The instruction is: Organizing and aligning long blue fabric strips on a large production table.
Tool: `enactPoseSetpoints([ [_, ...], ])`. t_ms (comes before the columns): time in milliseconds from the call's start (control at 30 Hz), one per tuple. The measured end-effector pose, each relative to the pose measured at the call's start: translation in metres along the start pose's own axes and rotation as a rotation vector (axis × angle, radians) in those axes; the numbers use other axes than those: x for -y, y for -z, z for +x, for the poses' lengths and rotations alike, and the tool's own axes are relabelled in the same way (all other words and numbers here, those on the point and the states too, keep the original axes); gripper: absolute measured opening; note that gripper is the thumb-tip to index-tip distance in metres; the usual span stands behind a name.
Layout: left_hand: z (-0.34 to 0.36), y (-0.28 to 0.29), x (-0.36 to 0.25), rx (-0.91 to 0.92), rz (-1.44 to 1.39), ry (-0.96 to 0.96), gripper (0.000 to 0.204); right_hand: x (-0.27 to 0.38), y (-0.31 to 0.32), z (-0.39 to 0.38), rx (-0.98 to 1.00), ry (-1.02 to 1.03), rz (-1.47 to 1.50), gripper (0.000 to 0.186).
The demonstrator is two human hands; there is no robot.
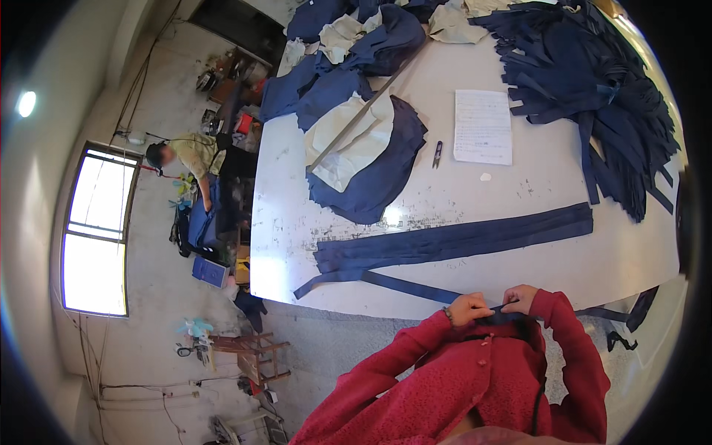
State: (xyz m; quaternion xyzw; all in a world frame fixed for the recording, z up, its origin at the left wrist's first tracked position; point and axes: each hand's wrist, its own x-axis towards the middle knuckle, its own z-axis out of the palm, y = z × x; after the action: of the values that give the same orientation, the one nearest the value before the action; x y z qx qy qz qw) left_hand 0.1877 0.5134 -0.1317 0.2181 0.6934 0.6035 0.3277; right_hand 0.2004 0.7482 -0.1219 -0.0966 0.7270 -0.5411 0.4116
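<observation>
A narrow navy fabric strip runs from the left across the table's near edge to my hands. My left hand, with a dark band at the wrist, pinches the strip close to my body. Right beside it, my right hand grips the same strip with bent fingers. The cloth between them is bunched and partly hidden by the fingers. Just beyond lies a long, flat stack of navy strips, its left end uneven. Farther off, small dark thread snips rest near a handwritten paper sheet.
A large pile of navy strips covers the table's far right. Navy and cream cut pieces lie at the far left under a long ruler. A person handles blue cloth left of the table. A wooden stool stands on the floor.
</observation>
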Motion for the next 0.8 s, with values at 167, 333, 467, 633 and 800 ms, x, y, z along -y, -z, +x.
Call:
enactPoseSetpoints([
  [167, 0.012, 0.014, -0.010, 0.130, -0.089, 0.248, 0.020, 0.001, 0.002, -0.001, -0.077, -0.038, -0.029, 0.020],
  [333, 0.028, 0.028, -0.036, 0.304, 0.626, 0.293, 0.034, 0.017, 0.007, -0.005, -0.147, -0.084, -0.052, 0.021],
  [467, 0.027, 0.030, -0.017, 0.287, 0.531, 0.234, 0.039, 0.009, 0.008, -0.005, -0.235, -0.114, -0.143, 0.022],
  [633, 0.023, 0.022, 0.001, 0.079, 0.030, 0.017, 0.031, 0.008, 0.009, -0.004, -0.271, -0.226, -0.166, 0.021],
  [800, 0.033, 0.027, -0.006, 0.214, 0.250, 0.079, 0.026, -0.002, 0.002, 0.012, -0.593, -0.031, -0.463, 0.019],
])
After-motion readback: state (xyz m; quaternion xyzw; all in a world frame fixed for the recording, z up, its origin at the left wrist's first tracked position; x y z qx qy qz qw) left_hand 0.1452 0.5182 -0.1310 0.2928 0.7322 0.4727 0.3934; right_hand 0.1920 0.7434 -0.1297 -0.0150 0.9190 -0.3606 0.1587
